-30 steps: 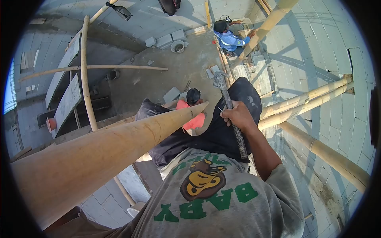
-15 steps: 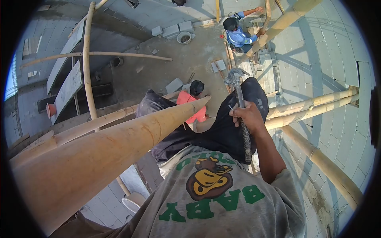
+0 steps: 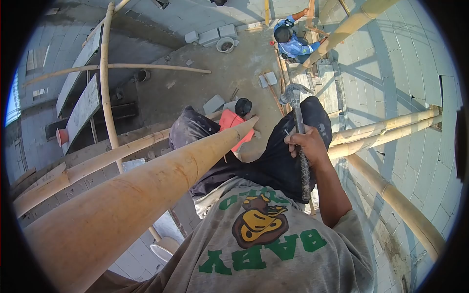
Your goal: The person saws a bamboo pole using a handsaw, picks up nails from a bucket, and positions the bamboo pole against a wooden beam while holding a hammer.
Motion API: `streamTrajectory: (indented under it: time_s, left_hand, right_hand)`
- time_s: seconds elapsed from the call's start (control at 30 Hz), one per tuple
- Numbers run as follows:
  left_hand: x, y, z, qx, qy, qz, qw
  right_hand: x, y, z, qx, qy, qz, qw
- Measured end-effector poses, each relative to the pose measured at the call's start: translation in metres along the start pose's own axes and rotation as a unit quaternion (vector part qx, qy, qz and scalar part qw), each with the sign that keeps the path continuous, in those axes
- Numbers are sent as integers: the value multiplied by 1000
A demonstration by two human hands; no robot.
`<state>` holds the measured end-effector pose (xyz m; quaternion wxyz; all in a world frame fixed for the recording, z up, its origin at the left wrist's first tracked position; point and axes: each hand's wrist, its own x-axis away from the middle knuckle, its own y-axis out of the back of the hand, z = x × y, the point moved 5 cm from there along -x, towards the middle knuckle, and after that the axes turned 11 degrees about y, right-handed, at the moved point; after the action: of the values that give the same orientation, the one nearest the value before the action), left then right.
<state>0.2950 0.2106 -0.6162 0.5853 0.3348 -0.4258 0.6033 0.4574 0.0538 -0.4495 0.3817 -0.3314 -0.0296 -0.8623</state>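
Observation:
My right hand [image 3: 312, 144] is closed round the handle of a claw hammer [image 3: 298, 115], its head pointing up and away from me over my right thigh. Between the thumb and fingers of that same hand, a thin nail [image 3: 287, 132] sticks out to the left. A thick bamboo pole [image 3: 141, 195] slants across in front of me, from the lower left up to between my knees. My left hand is out of sight; that arm's sleeve runs off behind the thick pole.
Below, a person in a red shirt [image 3: 228, 123] bends near the pole's end. Another in blue [image 3: 293, 47] works by boards at the upper right. Bamboo poles [image 3: 386, 132] cross to the block wall [image 3: 415, 161]. A bucket [image 3: 225, 46] and grey blocks [image 3: 209, 36] stand on the floor.
The person in red has bent lower and the arm reaching out has dropped from view. The person in blue has shifted both arms. My right hand keeps the hammer and nail almost in place.

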Motion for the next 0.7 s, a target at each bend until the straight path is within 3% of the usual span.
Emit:
streamTrajectory:
  time_s: [0.27, 0.33, 0.4, 0.47, 0.5, 0.57, 0.63, 0.7]
  left_hand:
    - [-35, 7, -11, -35, 50, 61, 996]
    - [6, -25, -18, -104, 4, 89, 991]
    - [99, -78, -36, -245, -155, 134, 948]
    - [253, -145, -46, -371, -390, 190, 821]
    - [352, -172, -35, -409, -520, 219, 717]
    - [561, -191, 35, -416, -736, 271, 460]
    - [709, -168, 137, -371, -849, 297, 232]
    - [785, -144, 227, -338, -887, 305, 71]
  right_hand:
    - [0, -2, 0, -9, 7, -7, 1000]
    - [-1, -4, 0, -13, 14, -6, 1000]
    - [1, -5, -2, -6, 12, -6, 1000]
    - [-3, -5, -3, 1, 31, 0, 1000]
    - [-4, -5, -4, 7, 40, 6, 999]
    - [-11, -4, -11, -19, 61, 2, 998]
    - [-24, 0, -21, -30, 55, 1, 998]
    - [-20, -5, -12, 22, 88, -5, 996]
